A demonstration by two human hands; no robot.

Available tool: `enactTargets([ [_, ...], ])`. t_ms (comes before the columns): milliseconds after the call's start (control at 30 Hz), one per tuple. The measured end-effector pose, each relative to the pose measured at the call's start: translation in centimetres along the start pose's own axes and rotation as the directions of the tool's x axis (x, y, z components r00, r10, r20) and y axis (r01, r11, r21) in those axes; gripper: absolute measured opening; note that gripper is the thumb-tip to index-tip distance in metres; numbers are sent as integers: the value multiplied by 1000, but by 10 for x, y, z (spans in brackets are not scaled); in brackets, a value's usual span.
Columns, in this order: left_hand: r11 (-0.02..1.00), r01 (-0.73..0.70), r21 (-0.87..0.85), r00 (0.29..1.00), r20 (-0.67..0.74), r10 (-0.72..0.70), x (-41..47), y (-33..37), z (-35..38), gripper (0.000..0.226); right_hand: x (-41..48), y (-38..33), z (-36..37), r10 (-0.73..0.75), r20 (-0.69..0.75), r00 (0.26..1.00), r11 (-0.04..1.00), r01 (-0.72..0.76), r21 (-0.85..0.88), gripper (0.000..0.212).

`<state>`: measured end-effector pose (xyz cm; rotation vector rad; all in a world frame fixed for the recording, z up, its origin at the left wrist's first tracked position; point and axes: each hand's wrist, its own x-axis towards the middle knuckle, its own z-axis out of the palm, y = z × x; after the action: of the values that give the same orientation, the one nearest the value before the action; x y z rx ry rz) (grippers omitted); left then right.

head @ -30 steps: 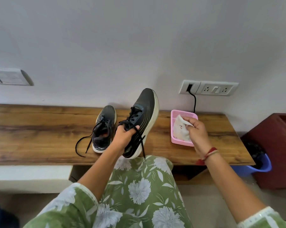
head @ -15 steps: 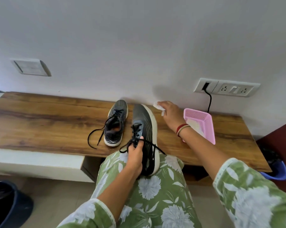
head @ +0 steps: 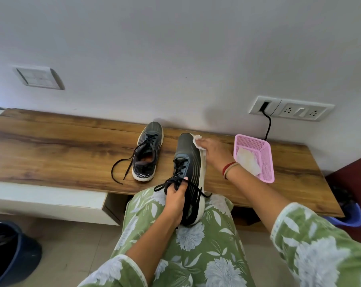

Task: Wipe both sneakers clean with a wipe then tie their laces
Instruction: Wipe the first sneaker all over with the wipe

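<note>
Head view looks down on a seated person's lap, covered in a green floral garment (head: 192, 245), with a long wooden surface (head: 61, 154) set against a pale wall just beyond the knees. The left hand (head: 174, 196) is clenched around the collar and lace area of a dark sneaker (head: 189, 162), thumb laid over the black laces (head: 182, 181), which hang loose and untied to either side. This sneaker stands on its heel on the lap, tilted away so its toe reaches over the surface toward the wall. The right hand (head: 213, 151), with red and gold bangles (head: 229, 167) on its wrist, grasps a bunched white wipe (head: 196, 139) and presses it against the right side of the toe, at the white sole edge. A second sneaker (head: 148, 154) sits flat on the surface just left of the first and apart from it, toe toward the wall, its untied laces trailing leftward across the wood. Right of the hands, a pink mesh basket (head: 266, 162) rests on the surface with more white wipes (head: 248, 160) lying inside; the right forearm passes close by its near left corner. On the wall above it is a white socket plate (head: 291, 108) with a black cable (head: 268, 125) plugged in and dropping behind the basket, and a switch plate (head: 38, 77) is mounted farther left. A dark bin (head: 9, 251) stands on the floor at lower left, and a blue bin (head: 349, 214) shows past the surface's right end.
</note>
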<state>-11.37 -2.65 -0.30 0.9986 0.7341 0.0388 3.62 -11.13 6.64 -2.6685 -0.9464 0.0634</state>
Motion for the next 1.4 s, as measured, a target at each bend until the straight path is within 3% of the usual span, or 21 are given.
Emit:
enactTargets([
  [200, 993, 25, -119, 998, -58, -32, 8, 3, 0, 30, -76, -8, 22, 44, 147, 988, 997, -53, 56, 42],
  [267, 987, 27, -158, 997, -70, -39, 10, 5, -1, 29, -91, -13, 23, 98, 173, 980, 981, -124, 149, 40],
  [333, 987, 39, -155, 998, -51, -48, 9, 7, -2, 24, -79, -17, 11, 243, 57, 968, 908, -248, 338, 38],
  [400, 992, 50, -114, 998, -28, -54, 7, 5, -2, 24, -49, -18, -4, 313, -121, 942, 871, -234, 433, 39],
  [500, 995, 51, -84, 999, -14, -53, 5, 3, 1, 26, -4, -24, -24, 226, -217, 950, 929, -143, 341, 41],
  [633, 991, 55, -122, 998, -10, -56, 4, 4, -2, 21, 5, -26, -6, 108, -14, 994, 985, -106, 136, 47],
  [900, 993, 57, -105, 998, 5, -57, 5, -4, -6, 23, -46, -22, 26, 139, -13, 990, 987, -137, 79, 50],
  [1000, 993, 48, -110, 999, -5, -49, 7, -1, -6, 22, -69, -25, 35, 80, -6, 997, 995, -80, 56, 50],
  [1100, 994, 35, -107, 999, -11, -36, 7, 1, -6, 17, -93, -32, 43, 90, 11, 996, 987, -90, 133, 46],
  [1200, 994, 34, -106, 999, -4, -35, 6, 3, -6, 13, -104, -31, 35, 195, 127, 973, 920, -226, 319, 38],
  [1333, 993, 64, -102, 998, 3, -64, 6, 2, -7, 23, -92, -14, 0, 391, 196, 899, 607, -412, 680, 26],
  [1400, 992, 76, -105, 997, 1, -76, 6, 3, -7, 24, -80, -6, -19, 404, 204, 892, 583, -423, 694, 27],
])
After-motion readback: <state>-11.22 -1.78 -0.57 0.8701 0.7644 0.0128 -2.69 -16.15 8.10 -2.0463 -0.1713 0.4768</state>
